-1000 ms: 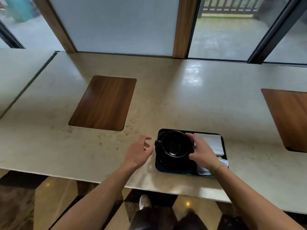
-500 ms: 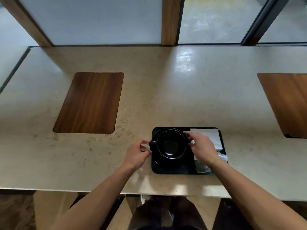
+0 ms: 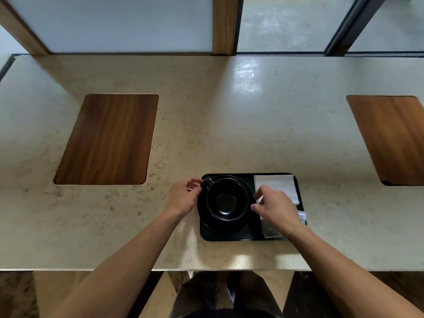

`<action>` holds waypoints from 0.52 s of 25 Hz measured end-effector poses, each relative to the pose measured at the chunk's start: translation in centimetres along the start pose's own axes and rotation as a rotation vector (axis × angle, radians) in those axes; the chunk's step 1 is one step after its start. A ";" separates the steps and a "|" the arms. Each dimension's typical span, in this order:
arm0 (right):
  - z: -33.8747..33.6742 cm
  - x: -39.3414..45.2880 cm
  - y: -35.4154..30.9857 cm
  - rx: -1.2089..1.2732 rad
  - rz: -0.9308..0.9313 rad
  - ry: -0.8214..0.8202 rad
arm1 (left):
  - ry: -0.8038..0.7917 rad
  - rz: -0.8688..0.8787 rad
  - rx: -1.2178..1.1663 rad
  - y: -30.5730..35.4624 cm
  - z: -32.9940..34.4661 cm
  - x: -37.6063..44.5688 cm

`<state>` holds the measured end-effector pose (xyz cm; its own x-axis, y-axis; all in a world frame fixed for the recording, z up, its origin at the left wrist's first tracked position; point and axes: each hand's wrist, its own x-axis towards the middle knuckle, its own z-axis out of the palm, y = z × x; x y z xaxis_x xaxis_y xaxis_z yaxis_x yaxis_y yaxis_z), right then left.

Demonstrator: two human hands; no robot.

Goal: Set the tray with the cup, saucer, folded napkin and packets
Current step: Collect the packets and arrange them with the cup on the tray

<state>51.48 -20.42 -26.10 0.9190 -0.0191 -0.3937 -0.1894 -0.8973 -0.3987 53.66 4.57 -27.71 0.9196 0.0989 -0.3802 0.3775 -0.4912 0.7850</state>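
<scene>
A black tray (image 3: 231, 237) lies near the counter's front edge. On its left half a black cup (image 3: 227, 200) stands upright and empty on a black saucer (image 3: 210, 226), its handle pointing to the far left. A folded white napkin (image 3: 277, 184) fills the tray's far right corner, and packets (image 3: 270, 231) lie at the near right, partly hidden by my wrist. My left hand (image 3: 183, 196) pinches the cup's handle with thumb and forefinger. My right hand (image 3: 275, 207) hovers over the napkin and packets, fingers loosely curled, just right of the cup's rim, holding nothing.
The tray rests on a beige stone counter (image 3: 229, 125). A dark wooden inlay (image 3: 106, 138) sits to the far left and another wooden inlay (image 3: 394, 136) at the right edge. Windows with a wooden post (image 3: 224, 24) back the counter. My legs show below the front edge.
The cup's handle has turned from the left toward the far left under my left hand's pinch. My right hand has come off the cup's rim and drawn back right.
</scene>
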 end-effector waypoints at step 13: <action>-1.2 3.9 -1.9 0.022 -0.105 -0.015 | -0.065 0.068 0.112 -2.4 0.1 -2.9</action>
<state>55.86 -19.32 -25.92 0.9289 0.0819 -0.3612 -0.0997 -0.8839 -0.4569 50.06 5.37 -28.59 0.9324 0.0079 -0.3612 0.2963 -0.5888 0.7520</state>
